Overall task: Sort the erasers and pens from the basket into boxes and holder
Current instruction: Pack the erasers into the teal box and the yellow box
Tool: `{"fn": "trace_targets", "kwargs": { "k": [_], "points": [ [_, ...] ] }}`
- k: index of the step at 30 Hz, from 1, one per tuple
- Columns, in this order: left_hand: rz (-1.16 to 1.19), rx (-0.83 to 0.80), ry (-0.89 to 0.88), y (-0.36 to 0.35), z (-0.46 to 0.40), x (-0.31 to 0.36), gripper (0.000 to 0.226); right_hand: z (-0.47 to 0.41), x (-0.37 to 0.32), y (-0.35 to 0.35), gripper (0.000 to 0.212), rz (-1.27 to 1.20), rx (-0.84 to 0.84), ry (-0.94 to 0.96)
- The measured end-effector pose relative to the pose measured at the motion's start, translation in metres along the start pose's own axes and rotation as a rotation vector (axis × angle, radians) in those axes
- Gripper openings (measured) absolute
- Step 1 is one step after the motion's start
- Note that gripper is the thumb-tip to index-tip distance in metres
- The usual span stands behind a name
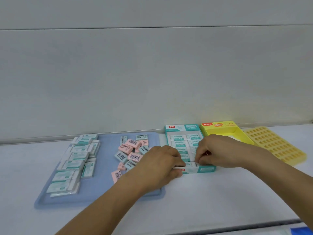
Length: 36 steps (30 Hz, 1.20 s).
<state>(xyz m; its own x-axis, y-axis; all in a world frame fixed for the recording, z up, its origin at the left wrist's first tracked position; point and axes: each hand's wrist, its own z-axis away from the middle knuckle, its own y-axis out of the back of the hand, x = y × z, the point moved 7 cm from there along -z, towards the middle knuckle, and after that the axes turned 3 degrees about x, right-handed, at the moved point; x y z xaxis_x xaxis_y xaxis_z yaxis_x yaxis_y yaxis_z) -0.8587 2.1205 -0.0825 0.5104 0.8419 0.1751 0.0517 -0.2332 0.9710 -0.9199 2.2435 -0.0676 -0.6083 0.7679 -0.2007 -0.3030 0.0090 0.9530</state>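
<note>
Both hands are at the near end of the teal box [183,128], which sits on the white bench [203,192] just right of the blue tray [105,187]. The left hand [159,167] has its fingers curled at the box's near left corner. It seems to pinch a white eraser [179,166], but most of it is hidden. The right hand [218,152] has its fingers bent down, pinching something small in the last row (I cannot tell what).

The box looks almost full, so the last eraser may not fit. A hard push could tip the others up or slide the box.

More white erasers [74,160] and small pink and blue erasers [130,150] wait on the tray. The yellow box [218,126] and yellow holder [274,145] sit to the right.
</note>
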Motion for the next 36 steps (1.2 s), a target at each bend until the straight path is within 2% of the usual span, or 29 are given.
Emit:
{"fn": "trace_targets", "kwargs": {
  "k": [2, 5, 7, 9, 11, 13, 16, 18, 21, 23, 25, 27, 29, 32, 36],
  "points": [
    [0.084, 0.122, 0.036, 0.009, 0.012, -0.003, 0.039, -0.004, -0.012, 0.013, 0.014, -0.039, 0.149, 0.042],
    [0.291, 0.326, 0.207, 0.033, 0.057, -0.025, 0.044, -0.013, -0.049, 0.027, 0.010, -0.243, 0.341, 0.169],
    [0.345, 0.451, 0.345, 0.049, 0.100, -0.054, 0.040, -0.027, -0.082, 0.026, 0.009, -0.314, 0.328, 0.246],
    [0.310, 0.592, 0.496, 0.068, 0.147, -0.093, 0.033, -0.047, -0.119, 0.023, 0.009, -0.326, 0.288, 0.326],
    [0.252, 0.668, 0.689, 0.083, 0.188, -0.132, 0.024, -0.070, -0.152, 0.020, 0.011, -0.310, 0.259, 0.367],
    [0.205, 0.621, 0.885, 0.091, 0.214, -0.163, 0.022, -0.094, -0.184, 0.017, 0.015, -0.311, 0.239, 0.384],
    [0.173, 0.420, 1.064, 0.088, 0.226, -0.187, 0.035, -0.128, -0.227, 0.010, 0.019, -0.275, 0.228, 0.372],
    [0.172, 0.299, 1.119, 0.083, 0.224, -0.194, 0.047, -0.148, -0.243, 0.005, 0.019, -0.199, 0.241, 0.299],
    [0.184, 0.210, 1.152, 0.075, 0.218, -0.202, 0.061, -0.167, -0.256, -0.004, 0.015, -0.151, 0.238, 0.193],
    [0.157, 0.168, 1.157, 0.072, 0.213, -0.204, 0.066, -0.171, -0.257, -0.010, 0.024, -0.167, 0.193, 0.149],
    [0.182, 0.151, 1.168, 0.069, 0.213, -0.209, 0.068, -0.175, -0.259, -0.015, 0.031, -0.184, 0.145, 0.129],
    [0.255, 0.157, 1.190, 0.067, 0.213, -0.214, 0.066, -0.177, -0.260, -0.016, 0.028, -0.206, 0.106, 0.129],
    [0.316, 0.178, 1.201, 0.068, 0.215, -0.215, 0.061, -0.178, -0.260, -0.017, 0.024, -0.218, 0.084, 0.132],
    [0.367, 0.233, 1.163, 0.071, 0.214, -0.214, 0.049, -0.175, -0.257, -0.018, 0.032, -0.268, 0.079, 0.139],
    [0.398, 0.303, 1.104, 0.072, 0.208, -0.210, 0.037, -0.163, -0.239, -0.010, 0.017, -0.565, 0.193, 0.172]
  ]
}}
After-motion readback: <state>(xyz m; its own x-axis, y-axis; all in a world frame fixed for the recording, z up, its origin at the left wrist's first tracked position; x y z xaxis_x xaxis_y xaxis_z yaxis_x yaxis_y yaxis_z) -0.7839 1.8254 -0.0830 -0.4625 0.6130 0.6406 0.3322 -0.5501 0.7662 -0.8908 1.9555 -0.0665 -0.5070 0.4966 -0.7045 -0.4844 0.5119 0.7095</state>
